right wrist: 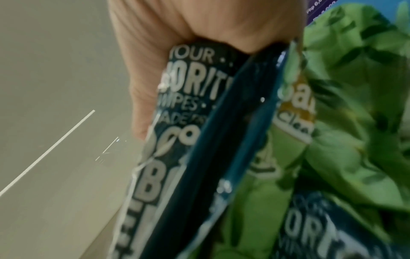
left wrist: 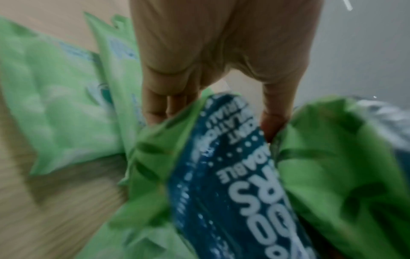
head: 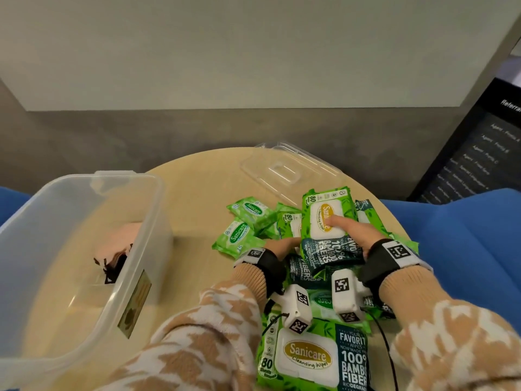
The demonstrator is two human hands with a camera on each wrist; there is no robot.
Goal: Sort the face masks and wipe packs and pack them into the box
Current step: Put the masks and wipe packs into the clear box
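Green wipe packs (head: 327,221) (five large), two hands (head: 355,235) gripping

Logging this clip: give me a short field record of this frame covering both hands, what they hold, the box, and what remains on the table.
left hand: grips the near-left side of a large wipe pack
right hand: grips the same pack, thumb on its white lid
box: open, left of the pile, pinkish items inside
box lid: off, lying behind the pile
small wipe packs: on the table, left of the pile
nearest large pack: flat, unheld
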